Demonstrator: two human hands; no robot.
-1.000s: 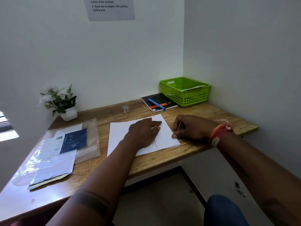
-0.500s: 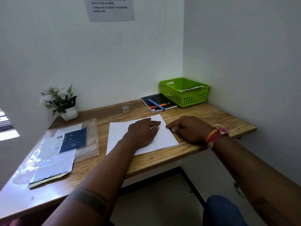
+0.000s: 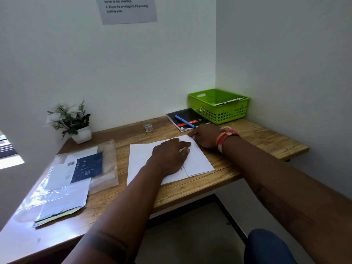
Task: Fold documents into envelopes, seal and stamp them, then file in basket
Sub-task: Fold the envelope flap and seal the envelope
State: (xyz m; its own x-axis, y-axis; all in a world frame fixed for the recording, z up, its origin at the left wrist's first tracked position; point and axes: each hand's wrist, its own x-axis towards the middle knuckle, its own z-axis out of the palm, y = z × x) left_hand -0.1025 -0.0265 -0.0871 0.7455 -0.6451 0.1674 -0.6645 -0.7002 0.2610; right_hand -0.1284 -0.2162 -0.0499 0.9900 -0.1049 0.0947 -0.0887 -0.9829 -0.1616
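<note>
Documents (image 3: pixel 144 159): white sheets lying flat mid-worktop (image 3: pixel 257 138), a folded or smaller white piece overlapping their right part; whether that piece is an envelope cannot be told. Head view only. Left hand (image 3: pixel 169 155) rests palm-down on the paper, fingers (image 3: pixel 185 144) straight and close together, pressing, holding nothing. Right hand (image 3: pixel 206 135) sits at the paper's far right corner, touching the edge; its fingers are loosely bent toward the paper, and whether they pinch anything cannot be made out. Green basket (image 3: pixel 219 113) stands in the far right corner of the worktop, well apart from the sheets, with some papers already lying inside. Beside it, a black notebook (image 3: pixel 185 116) with a blue pen (image 3: pixel 184 121) on top. Small clear jar (image 3: pixel 148 128) behind the sheets. On the left, a clear plastic sleeve (image 3: pixel 106 168) with a dark blue booklet (image 3: pixel 89 167) and other paperwork; a potted plant (image 3: pixel 71 121) at the back. Judgement: the basket's contents suggest one piece filed; the present paper looks mid-fold or being creased. Sealing, stamping and filing seem left to do.
</note>
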